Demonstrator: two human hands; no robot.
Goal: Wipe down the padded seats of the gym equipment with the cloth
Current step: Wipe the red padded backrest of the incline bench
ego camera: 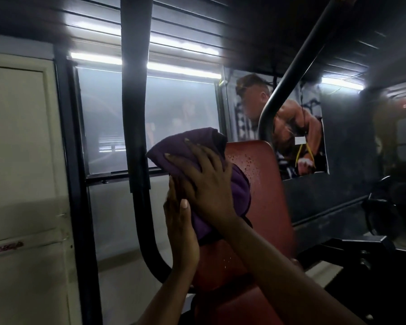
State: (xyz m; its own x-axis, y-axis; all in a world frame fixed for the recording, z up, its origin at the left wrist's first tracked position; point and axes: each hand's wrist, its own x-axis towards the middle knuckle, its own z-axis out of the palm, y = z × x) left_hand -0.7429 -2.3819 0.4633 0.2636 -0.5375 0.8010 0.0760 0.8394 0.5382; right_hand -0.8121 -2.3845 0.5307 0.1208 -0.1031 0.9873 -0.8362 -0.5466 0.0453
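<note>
A purple cloth (188,148) lies bunched against the upper left part of a red padded backrest (260,184), which stands upright at centre and has water droplets on it. My right hand (204,181) presses flat on the cloth with fingers spread and straight. Just below it, my left hand (181,228) holds the cloth's lower left edge, thumb up on the front, with its fingertips tucked under the right hand. The red seat pad (232,299) shows below, partly hidden by both forearms.
A curved black frame tube (136,113) rises just left of the backrest, and another black tube (288,73) slants up behind it on the right. A window and cream panel fill the left; a bodybuilder poster (300,127) and dark machine parts (382,219) lie right.
</note>
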